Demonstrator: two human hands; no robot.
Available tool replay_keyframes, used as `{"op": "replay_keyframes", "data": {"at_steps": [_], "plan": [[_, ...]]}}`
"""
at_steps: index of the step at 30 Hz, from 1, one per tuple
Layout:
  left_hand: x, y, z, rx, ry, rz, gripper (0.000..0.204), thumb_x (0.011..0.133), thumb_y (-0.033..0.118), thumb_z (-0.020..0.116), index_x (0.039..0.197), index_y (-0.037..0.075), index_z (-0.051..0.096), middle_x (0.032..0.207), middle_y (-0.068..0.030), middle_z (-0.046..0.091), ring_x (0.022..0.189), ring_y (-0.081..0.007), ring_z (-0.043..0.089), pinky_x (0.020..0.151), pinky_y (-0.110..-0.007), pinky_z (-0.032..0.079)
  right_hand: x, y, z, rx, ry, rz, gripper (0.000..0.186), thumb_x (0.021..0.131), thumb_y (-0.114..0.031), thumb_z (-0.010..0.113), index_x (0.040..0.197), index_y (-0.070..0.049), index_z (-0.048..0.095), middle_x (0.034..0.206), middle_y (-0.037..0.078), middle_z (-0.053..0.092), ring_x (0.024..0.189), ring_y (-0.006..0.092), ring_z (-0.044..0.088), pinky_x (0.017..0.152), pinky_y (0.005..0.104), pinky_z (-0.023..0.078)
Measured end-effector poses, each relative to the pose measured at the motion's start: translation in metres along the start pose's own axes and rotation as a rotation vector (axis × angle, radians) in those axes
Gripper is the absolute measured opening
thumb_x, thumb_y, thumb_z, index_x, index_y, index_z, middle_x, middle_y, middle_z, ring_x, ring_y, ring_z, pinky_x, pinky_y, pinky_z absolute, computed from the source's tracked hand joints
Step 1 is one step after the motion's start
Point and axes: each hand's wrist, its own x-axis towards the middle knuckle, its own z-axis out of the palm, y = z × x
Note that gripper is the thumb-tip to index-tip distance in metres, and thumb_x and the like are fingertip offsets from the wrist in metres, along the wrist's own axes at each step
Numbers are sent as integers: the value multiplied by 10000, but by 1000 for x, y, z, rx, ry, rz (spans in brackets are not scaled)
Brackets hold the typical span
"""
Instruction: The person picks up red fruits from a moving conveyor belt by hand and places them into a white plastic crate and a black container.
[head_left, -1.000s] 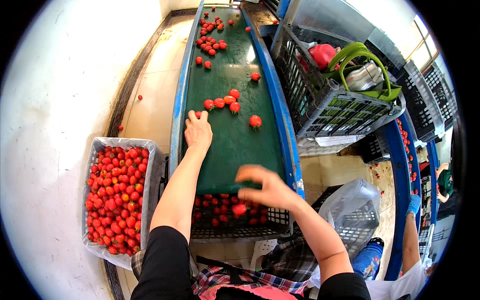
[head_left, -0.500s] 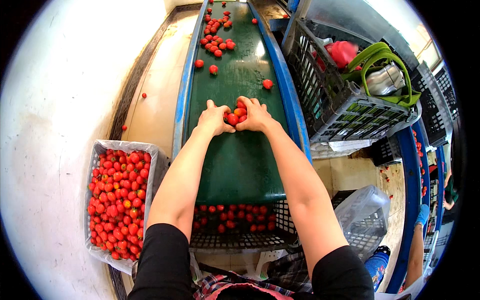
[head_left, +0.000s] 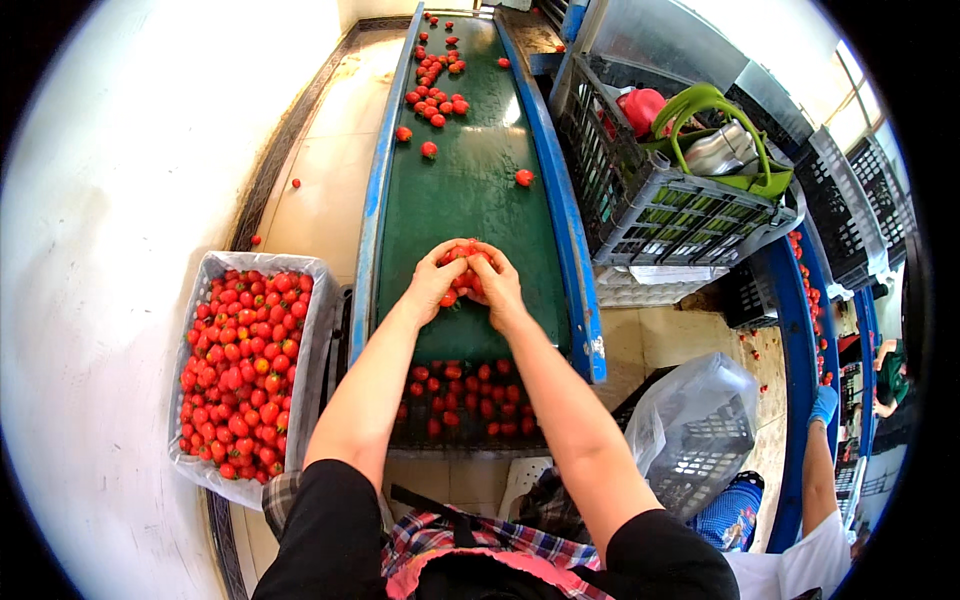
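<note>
Both my hands are cupped together over the near part of a green conveyor belt point(head_left: 420, 205). Between my left hand point(head_left: 433, 283) and my right hand point(head_left: 497, 285) sits a small cluster of red cherry tomatoes point(head_left: 462, 280), partly hidden by my fingers. More cherry tomatoes point(head_left: 432, 100) lie in a loose group farther up the belt, with a single one point(head_left: 524, 178) near its right side. Under the belt's near end, a dark crate point(head_left: 400, 437) holds a layer of cherry tomatoes.
At left stands a plastic-lined crate point(head_left: 325, 300) full of cherry tomatoes. A black crate point(head_left: 622, 235) with a green bag and a metal flask is at right. A plastic-bagged basket point(head_left: 700, 420) sits below it. Far right, a co-worker's blue-gloved hand point(head_left: 823, 405) is by another conveyor.
My hands have drawn nearer to me and closed together around the cherry tomatoes. The view has shifted slightly, and the co-worker's gloved hand is a little higher in it.
</note>
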Motion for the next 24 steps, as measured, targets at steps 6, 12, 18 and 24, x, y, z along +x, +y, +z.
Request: {"op": "replay_keyframes", "data": {"at_steps": [6,12,18,24], "plan": [[-59,30,-9,14,22,31,274,870,140,568,1140,93,549,932,-18,591,704,-93,564,522,-226,458,-62,-11,43,124,81,-87,318,860,-216,594,1148,-96,535,994,30,578,801,115,560,620,235,475],[-187,99,-77,224,223,109,281,877,175,567,1143,86,549,949,-24,591,758,-98,568,565,-212,464,-137,10,160,140,-104,-153,330,868,-250,606,1086,-14,528,968,83,572,845,130,531,716,244,454],[-255,102,-214,251,513,255,421,907,264,512,1289,97,449,1238,-81,486,1136,-166,462,919,-324,416,-156,7,215,-374,-491,-517,541,865,-354,581,1250,1,448,1355,264,346,1295,351,301,1065,401,250],[-250,63,-260,1095,981,39,546,881,290,556,1340,60,371,1399,-202,282,1286,-306,295,1060,-394,262,-56,-4,74,-1208,270,-638,504,760,-233,657,1230,-138,503,1425,206,244,1269,436,265,998,524,310]]}}
